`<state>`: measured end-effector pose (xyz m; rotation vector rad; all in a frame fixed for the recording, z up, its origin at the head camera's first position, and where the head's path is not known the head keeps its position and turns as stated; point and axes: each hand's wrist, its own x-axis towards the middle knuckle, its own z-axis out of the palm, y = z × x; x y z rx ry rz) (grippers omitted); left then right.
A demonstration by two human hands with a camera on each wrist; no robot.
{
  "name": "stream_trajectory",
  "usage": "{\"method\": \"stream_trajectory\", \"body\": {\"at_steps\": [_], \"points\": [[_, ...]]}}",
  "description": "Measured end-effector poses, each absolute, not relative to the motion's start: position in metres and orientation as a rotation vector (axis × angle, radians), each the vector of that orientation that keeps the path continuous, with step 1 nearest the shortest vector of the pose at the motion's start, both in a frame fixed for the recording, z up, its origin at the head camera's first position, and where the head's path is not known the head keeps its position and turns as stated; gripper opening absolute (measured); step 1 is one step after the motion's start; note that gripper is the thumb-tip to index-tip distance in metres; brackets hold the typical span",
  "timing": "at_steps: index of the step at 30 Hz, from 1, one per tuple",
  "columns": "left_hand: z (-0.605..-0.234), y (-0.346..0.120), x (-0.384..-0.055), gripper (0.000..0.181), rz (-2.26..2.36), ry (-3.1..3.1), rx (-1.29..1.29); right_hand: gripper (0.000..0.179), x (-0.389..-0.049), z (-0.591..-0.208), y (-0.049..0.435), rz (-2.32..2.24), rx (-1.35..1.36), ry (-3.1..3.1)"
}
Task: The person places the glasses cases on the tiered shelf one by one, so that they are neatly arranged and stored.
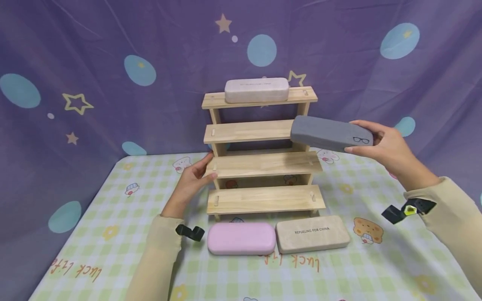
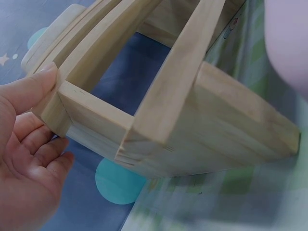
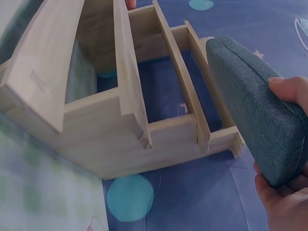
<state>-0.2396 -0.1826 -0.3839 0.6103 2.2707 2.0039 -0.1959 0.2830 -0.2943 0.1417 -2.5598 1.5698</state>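
A grey-blue glasses case (image 1: 331, 133) with a small spectacles print is gripped at its right end by my right hand (image 1: 389, 146). It is held in front of the right part of the second board from the top of a stepped wooden shelf (image 1: 263, 165). In the right wrist view the fabric-covered case (image 3: 255, 106) sits between thumb and fingers. My left hand (image 1: 192, 179) pinches the left end of a shelf board, with the thumb (image 2: 36, 89) on top and fingers below. On the top board lies a pale whitish case (image 1: 257, 90).
On the checked tablecloth (image 1: 124, 234), in front of the shelf, lie a pink case (image 1: 242, 238) and a beige case (image 1: 312, 235) lettered "REFUELING FOR CHINA", side by side. A purple curtain (image 1: 180, 37) hangs behind the shelf.
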Motion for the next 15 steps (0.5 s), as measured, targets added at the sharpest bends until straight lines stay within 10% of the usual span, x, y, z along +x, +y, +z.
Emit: {"method": "stream_trajectory", "body": {"at_steps": [15], "points": [[-0.385, -0.183, -0.242, 0.063, 1.973, 2.324, 0.605, 0.059, -0.236, -0.281, 0.249, 1.619, 0.361, -2.521]]}}
